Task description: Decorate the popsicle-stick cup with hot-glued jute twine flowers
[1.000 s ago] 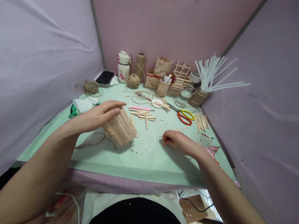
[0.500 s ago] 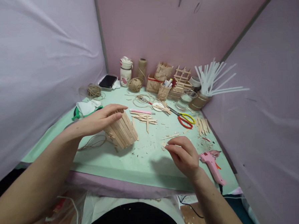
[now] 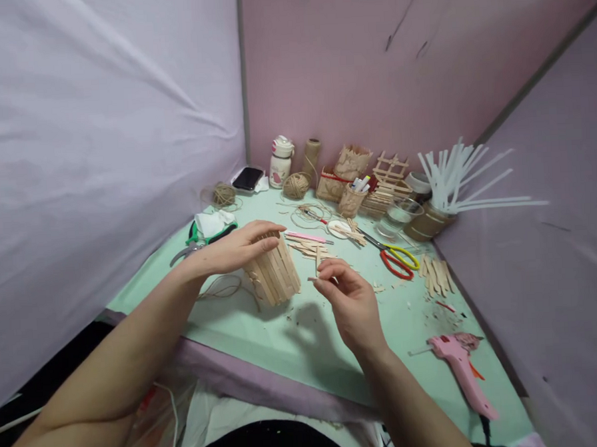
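My left hand (image 3: pixel 249 245) holds a tilted holder built of flat wooden craft sticks (image 3: pixel 274 278), its fingers stretched across the top and the thumb along the near side. Loose twine hangs by the holder's left side. To the right, just above the table, my right hand (image 3: pixel 349 294) pinches a short piece of wooden stick (image 3: pixel 312 279) between thumb and fingertips. Behind that hand lies a pile of loose craft sticks (image 3: pixel 310 249) with a pink pen (image 3: pixel 306 238) beside it.
A pink glue gun (image 3: pixel 461 368) lies at right, near scissors (image 3: pixel 398 261) and more sticks (image 3: pixel 435 275). Pliers (image 3: pixel 194 245) lie at left. Along the back stand a bottle (image 3: pixel 281 163), a twine ball (image 3: pixel 295 185), stick-made containers (image 3: pixel 352 160), a plastic cup (image 3: pixel 396 220) and white glue sticks (image 3: pixel 449 182).
My right hand has moved toward the holder, lifting a small stick piece from the table. My left hand stays on the holder. The whole view has shifted, with things appearing farther right and lower.
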A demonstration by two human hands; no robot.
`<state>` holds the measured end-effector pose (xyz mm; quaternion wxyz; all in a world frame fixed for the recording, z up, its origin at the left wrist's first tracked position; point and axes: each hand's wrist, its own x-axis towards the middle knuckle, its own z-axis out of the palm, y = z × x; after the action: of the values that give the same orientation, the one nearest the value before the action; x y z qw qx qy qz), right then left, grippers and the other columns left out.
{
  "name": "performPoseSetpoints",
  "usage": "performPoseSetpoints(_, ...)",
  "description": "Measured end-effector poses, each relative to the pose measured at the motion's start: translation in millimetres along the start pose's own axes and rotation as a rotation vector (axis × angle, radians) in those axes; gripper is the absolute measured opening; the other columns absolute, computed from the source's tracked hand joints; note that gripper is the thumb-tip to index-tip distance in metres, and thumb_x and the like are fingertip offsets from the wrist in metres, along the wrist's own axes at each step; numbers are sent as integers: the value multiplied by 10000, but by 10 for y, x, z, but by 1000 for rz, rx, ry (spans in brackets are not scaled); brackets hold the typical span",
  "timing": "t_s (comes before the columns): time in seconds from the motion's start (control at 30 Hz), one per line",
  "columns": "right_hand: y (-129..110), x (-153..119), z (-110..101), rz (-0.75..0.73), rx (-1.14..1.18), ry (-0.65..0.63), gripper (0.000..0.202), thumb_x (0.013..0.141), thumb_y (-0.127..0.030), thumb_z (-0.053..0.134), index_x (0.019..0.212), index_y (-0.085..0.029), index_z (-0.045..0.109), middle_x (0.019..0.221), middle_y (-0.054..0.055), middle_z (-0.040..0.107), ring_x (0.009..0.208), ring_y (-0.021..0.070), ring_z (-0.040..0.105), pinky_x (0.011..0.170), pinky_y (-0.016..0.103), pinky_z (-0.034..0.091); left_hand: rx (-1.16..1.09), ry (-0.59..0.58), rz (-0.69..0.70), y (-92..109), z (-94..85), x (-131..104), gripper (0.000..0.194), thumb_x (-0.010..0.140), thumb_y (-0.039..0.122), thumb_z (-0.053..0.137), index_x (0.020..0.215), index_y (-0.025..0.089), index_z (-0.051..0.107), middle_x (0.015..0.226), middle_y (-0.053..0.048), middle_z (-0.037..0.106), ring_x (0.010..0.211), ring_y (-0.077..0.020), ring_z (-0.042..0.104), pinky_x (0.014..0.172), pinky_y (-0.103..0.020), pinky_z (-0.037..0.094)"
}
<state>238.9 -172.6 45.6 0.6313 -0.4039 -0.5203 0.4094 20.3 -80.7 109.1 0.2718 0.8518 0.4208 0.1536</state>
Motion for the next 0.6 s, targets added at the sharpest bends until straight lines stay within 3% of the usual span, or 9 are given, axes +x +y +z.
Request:
performPoseSetpoints(0.13, 15, 224, 183, 327, 272, -17, 176, 628, -321, 818, 701, -240, 678, 840, -3, 621, 828, 164, 529, 757, 303, 399, -11, 6, 18, -32, 10, -8, 627, 945, 615, 312, 1391, 212, 490, 1491, -74, 472, 1372, -245, 413, 1154, -363, 300)
performPoseSetpoints(0.27, 32, 347, 254, 586, 284, 1, 277, 508, -376, 865, 642, -238, 666, 777, -19, 644, 748, 150, 497, 690, 284, 335, -45, 2, 24, -41, 13, -1, 627, 945, 618, 328, 1394, 210, 486, 1491, -78, 471, 1375, -235, 410, 1156, -356, 292)
performPoseSetpoints(0.37, 51, 382, 311, 624, 288, 19, 306, 459, -372, 887, 620, -236, 665, 787, -18, 665, 781, 159, 510, 714, 282, 333, -54, 0, 24, -36, 13, 8, 625, 946, 619, 329, 1397, 215, 485, 1493, -78, 470, 1378, -232, 407, 1159, -359, 286)
performPoseSetpoints(0.6, 49, 417, 390, 655, 297, -12, 330, 425, -361, 909, 631, -229, 688, 1029, -7, 696, 895, 186, 545, 744, 284, 350, -65, 1, 35, -63, 21, 20, 640, 942, 631, 333, 1404, 216, 483, 1487, -70, 480, 1377, -234, 411, 1157, -347, 289)
